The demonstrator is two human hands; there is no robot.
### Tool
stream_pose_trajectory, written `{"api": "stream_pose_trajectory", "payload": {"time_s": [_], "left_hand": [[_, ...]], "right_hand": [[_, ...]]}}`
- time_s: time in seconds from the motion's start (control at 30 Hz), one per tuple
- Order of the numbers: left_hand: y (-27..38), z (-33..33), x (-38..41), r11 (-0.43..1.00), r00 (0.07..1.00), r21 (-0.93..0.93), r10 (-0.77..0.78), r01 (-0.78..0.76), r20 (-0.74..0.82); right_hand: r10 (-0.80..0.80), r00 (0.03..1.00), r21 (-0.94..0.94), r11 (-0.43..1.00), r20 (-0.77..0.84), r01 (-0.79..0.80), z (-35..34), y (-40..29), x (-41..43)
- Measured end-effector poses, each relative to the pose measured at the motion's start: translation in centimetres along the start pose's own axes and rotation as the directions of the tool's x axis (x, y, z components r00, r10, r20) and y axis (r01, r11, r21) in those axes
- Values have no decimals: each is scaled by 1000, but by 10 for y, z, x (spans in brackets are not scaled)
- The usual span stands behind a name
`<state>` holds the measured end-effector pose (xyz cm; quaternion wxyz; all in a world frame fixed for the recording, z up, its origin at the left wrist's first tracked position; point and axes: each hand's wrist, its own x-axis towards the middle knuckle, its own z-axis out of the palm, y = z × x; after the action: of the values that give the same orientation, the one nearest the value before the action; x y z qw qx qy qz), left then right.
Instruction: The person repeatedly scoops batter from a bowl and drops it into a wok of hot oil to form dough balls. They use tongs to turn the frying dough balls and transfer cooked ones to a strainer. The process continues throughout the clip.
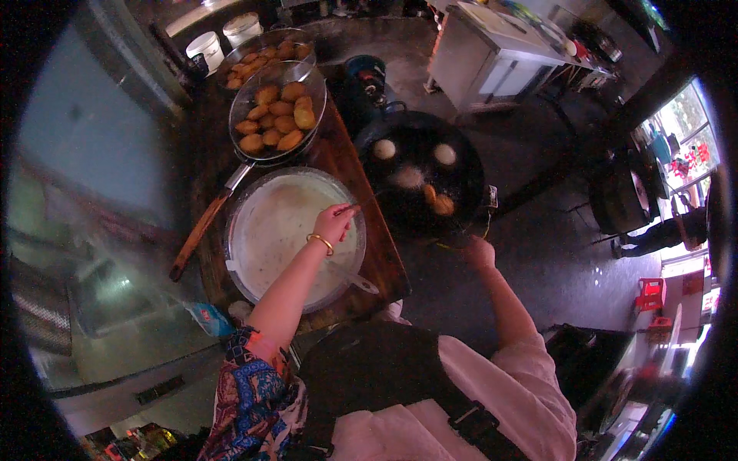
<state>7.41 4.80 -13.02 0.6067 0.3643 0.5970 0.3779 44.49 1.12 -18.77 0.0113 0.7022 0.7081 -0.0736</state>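
My left hand point(336, 223), with a gold bangle at the wrist, is closed on the thin handle of a metal utensil above a large round tub of pale batter point(277, 230). The utensil's far end is hard to make out near the dark wok point(424, 132). Pale rounds point(444, 154) and browned pieces point(443, 205) lie in the wok. My right hand point(479, 252) is at the wok's near right edge, closed on what looks like a thin wire handle. A pale ladle point(360, 280) rests across the tub's near rim.
A long-handled strainer point(278, 109) of browned fritters sits behind the tub on a wooden table point(377, 242). Another basket of fritters point(265, 57) and white buckets point(204, 50) stand farther back. A steel cabinet point(490, 63) is beyond the wok. A person point(663, 233) stands far right.
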Motion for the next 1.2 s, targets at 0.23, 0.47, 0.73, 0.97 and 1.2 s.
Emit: {"api": "stream_pose_trajectory", "payload": {"time_s": [0.23, 0.47, 0.73, 0.97, 1.2], "left_hand": [[-1, -1, 1, 1000, 1000, 27, 3, -3, 6], [4, 1, -1, 999, 999, 23, -30, 30, -10], [2, 3, -1, 1000, 999, 19, -20, 20, -29], [6, 4, -5, 999, 998, 38, -18, 20, -52], [1, 5, -3, 998, 999, 57, 29, -27, -37]], "right_hand": [[-87, 995, -98, 991, 40, 90, 10, -40, -21], [49, 981, -66, 997, 189, -37, -70, -69, -29], [78, 956, -254, 967, 284, -3, -59, -37, -11], [77, 968, -45, 997, 238, -69, -31, 0, 6], [180, 927, 779, 502, 330, -375, -4, 80, 7]]}}
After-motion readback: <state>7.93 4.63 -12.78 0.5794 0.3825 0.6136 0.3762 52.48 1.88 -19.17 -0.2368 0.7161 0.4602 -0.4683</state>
